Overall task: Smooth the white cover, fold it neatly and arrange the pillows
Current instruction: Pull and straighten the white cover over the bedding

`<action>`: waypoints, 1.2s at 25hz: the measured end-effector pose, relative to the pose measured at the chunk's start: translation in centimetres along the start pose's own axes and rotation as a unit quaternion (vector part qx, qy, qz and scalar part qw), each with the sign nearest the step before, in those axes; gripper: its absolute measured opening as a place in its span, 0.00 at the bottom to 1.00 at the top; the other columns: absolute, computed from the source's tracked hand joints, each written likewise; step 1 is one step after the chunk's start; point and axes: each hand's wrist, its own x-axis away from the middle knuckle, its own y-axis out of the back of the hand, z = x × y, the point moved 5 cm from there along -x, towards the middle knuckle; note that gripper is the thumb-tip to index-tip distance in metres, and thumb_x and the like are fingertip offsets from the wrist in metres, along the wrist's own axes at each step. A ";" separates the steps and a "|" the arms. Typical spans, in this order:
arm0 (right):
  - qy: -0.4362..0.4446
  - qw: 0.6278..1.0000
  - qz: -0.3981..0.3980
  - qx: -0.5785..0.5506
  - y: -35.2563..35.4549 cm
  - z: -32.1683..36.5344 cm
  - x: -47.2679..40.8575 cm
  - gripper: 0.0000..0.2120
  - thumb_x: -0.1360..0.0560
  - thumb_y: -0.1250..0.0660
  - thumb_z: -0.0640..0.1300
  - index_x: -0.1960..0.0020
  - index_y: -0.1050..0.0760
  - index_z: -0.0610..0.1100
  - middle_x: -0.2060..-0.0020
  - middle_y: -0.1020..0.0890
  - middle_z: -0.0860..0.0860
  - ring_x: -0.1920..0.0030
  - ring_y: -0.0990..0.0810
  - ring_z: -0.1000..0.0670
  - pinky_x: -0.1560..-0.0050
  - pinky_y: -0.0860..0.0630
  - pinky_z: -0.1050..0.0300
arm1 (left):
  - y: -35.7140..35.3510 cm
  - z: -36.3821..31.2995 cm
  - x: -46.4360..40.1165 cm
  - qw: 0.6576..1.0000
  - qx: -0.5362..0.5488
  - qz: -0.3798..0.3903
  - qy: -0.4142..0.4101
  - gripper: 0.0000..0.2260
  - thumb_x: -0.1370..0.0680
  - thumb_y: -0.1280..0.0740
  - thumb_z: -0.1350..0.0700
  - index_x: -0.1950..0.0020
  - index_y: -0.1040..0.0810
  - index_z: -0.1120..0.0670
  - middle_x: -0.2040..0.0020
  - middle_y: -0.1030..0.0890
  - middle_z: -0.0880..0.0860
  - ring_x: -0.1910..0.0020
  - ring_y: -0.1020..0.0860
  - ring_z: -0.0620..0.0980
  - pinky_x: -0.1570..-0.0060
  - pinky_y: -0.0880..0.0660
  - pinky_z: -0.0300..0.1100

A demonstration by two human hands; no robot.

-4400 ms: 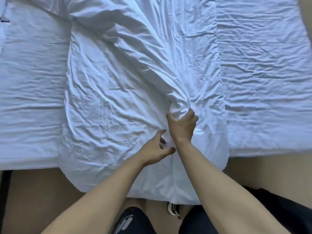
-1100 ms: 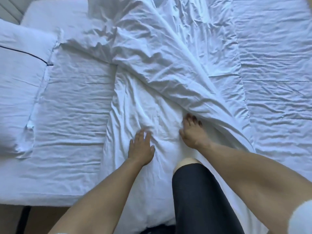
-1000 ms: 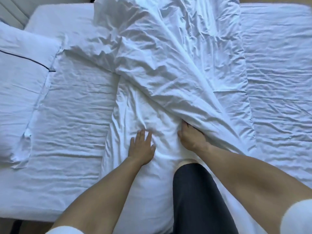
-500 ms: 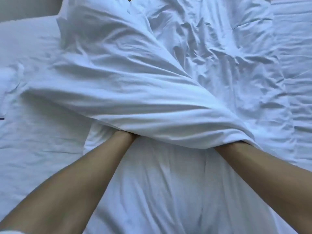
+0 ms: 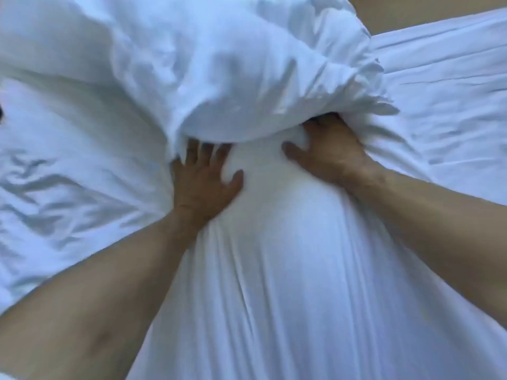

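Note:
The white cover (image 5: 274,270) runs up the middle of the bed, its lower part stretched flat toward me. Its upper part is bunched into a thick billowing fold (image 5: 219,78) across the top of the view. My left hand (image 5: 204,179) lies palm down on the flat part, fingers spread and straight, fingertips under the fold's lower edge. My right hand (image 5: 326,149) presses on the cover to the right, thumb out to the left, its fingertips hidden under the crumpled fold. No pillow shows in this view.
The wrinkled white bed sheet (image 5: 55,201) lies to the left of the cover and more sheet (image 5: 452,91) to the right. A strip of tan floor (image 5: 411,12) shows past the bed's far edge at the top right.
Both hands were buried under the raised fold half a second ago; now they show, pressed flat on the cover. The fold has been pushed away from me, up the bed.

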 end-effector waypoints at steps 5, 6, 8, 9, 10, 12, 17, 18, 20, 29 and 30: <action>-0.127 0.988 -0.044 0.076 -3.5 0.5 -5.6 0.39 0.22 0.48 0.69 0.17 0.51 0.53 0.17 0.49 0.44 0.18 0.53 0.36 0.19 0.58 0.39 | -1.1 1.1 -0.4 0.997 -0.029 -0.035 -0.063 0.33 0.25 0.40 0.39 0.20 0.36 0.47 0.18 0.41 0.53 0.19 0.47 0.61 0.28 0.50 0.73; -0.130 0.987 -0.042 0.085 -3.5 0.8 -6.4 0.39 0.22 0.50 0.70 0.17 0.54 0.54 0.17 0.53 0.45 0.18 0.56 0.35 0.20 0.59 0.37 | -1.2 1.1 -0.3 0.998 -0.018 -0.024 -0.057 0.33 0.25 0.39 0.39 0.20 0.35 0.47 0.18 0.40 0.54 0.19 0.46 0.61 0.29 0.50 0.74; -0.120 0.987 -0.047 0.097 -3.8 0.6 -7.1 0.39 0.22 0.50 0.70 0.17 0.57 0.56 0.17 0.57 0.45 0.19 0.60 0.35 0.21 0.59 0.33 | -1.5 0.8 0.0 0.997 -0.022 -0.023 -0.065 0.33 0.26 0.38 0.39 0.21 0.33 0.47 0.19 0.39 0.54 0.19 0.45 0.61 0.29 0.50 0.74; -0.127 0.986 -0.041 0.102 -4.0 0.4 -7.0 0.39 0.22 0.50 0.70 0.17 0.57 0.57 0.17 0.57 0.45 0.19 0.61 0.34 0.22 0.59 0.32 | -1.5 0.8 0.0 0.997 -0.026 -0.019 -0.068 0.33 0.26 0.38 0.39 0.21 0.32 0.47 0.19 0.38 0.54 0.19 0.45 0.61 0.29 0.50 0.74; -0.126 0.986 -0.042 0.104 -4.0 0.5 -7.1 0.39 0.22 0.49 0.70 0.17 0.57 0.57 0.17 0.57 0.45 0.19 0.61 0.34 0.22 0.59 0.31 | -1.4 1.0 -0.3 0.997 -0.026 -0.024 -0.063 0.33 0.27 0.38 0.39 0.22 0.32 0.47 0.19 0.38 0.54 0.19 0.44 0.61 0.29 0.49 0.74; -0.122 0.986 -0.040 0.109 -4.0 0.8 -7.3 0.39 0.22 0.49 0.70 0.17 0.57 0.57 0.17 0.58 0.45 0.19 0.61 0.34 0.22 0.59 0.31 | -1.4 1.6 -0.7 0.998 -0.011 -0.028 -0.055 0.33 0.27 0.38 0.39 0.22 0.31 0.47 0.19 0.37 0.53 0.19 0.44 0.61 0.30 0.49 0.74; -0.146 0.982 -0.024 0.115 -4.5 0.6 -6.7 0.39 0.22 0.50 0.70 0.18 0.60 0.59 0.17 0.61 0.47 0.19 0.65 0.36 0.21 0.65 0.35 | -1.5 1.2 -0.3 0.997 -0.013 -0.033 -0.069 0.34 0.28 0.36 0.40 0.22 0.30 0.47 0.20 0.37 0.54 0.19 0.44 0.62 0.30 0.49 0.75; -0.145 0.982 -0.022 0.117 -4.5 0.7 -6.8 0.39 0.22 0.50 0.70 0.18 0.61 0.59 0.17 0.62 0.47 0.19 0.66 0.37 0.21 0.65 0.36 | -1.1 1.6 -0.3 0.997 -0.009 -0.038 -0.065 0.34 0.28 0.36 0.39 0.23 0.30 0.47 0.20 0.36 0.54 0.19 0.44 0.62 0.30 0.49 0.75; -0.153 0.981 -0.001 0.117 -4.2 0.4 -7.0 0.38 0.22 0.52 0.71 0.18 0.62 0.59 0.17 0.62 0.47 0.20 0.67 0.37 0.22 0.65 0.35 | -0.7 1.2 -0.9 0.998 0.007 -0.006 -0.059 0.33 0.27 0.37 0.38 0.23 0.30 0.46 0.20 0.36 0.53 0.19 0.44 0.61 0.29 0.50 0.75; -0.329 0.923 -0.195 -0.049 7.0 0.8 -13.6 0.43 0.33 0.41 0.72 0.27 0.34 0.46 0.29 0.32 0.39 0.31 0.32 0.34 0.26 0.38 0.40 | 11.2 24.8 -10.4 0.954 -0.016 0.056 0.293 0.44 0.27 0.41 0.25 0.18 0.53 0.43 0.19 0.47 0.63 0.21 0.49 0.67 0.31 0.51 0.75; -0.372 0.913 -0.163 -0.030 6.6 0.7 -15.0 0.50 0.33 0.39 0.75 0.22 0.41 0.44 0.26 0.36 0.37 0.28 0.35 0.32 0.25 0.41 0.37 | 8.7 26.3 -11.2 0.940 -0.047 0.153 0.302 0.43 0.28 0.48 0.21 0.20 0.61 0.36 0.17 0.55 0.60 0.20 0.57 0.69 0.33 0.57 0.78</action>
